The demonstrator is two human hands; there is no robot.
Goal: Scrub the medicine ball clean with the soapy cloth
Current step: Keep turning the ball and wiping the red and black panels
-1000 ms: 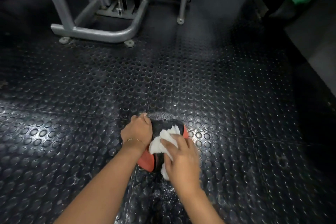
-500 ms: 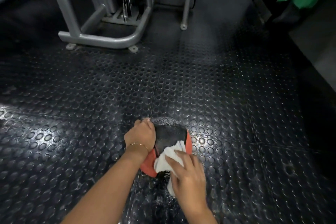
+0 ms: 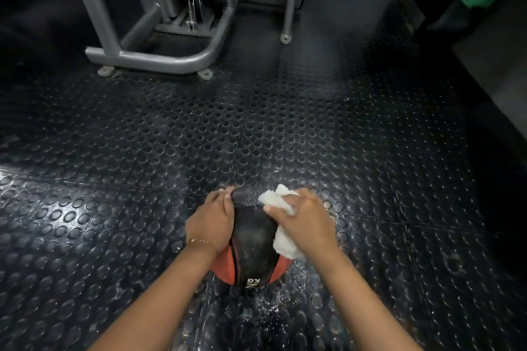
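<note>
Ball [image 3: 253,239]: on the studded floor [image 3: 313,122], at 6 o'clock in my view. Black panel faces up, orange panels at the sides, "KG" lettering on the near face.

Left hand [image 3: 209,222]: holds the ball's 9 o'clock side, fingers curled over its top edge. A thin bracelet [image 3: 199,241] sits on that wrist.

Right hand [image 3: 302,225]: grips the white cloth [image 3: 278,198], fingers bunched round it, pressing it against the ball at 2 o'clock.

White specks lie on the floor beside the ball. A grey machine frame [image 3: 159,58] stands at 11 o'clock.
</note>
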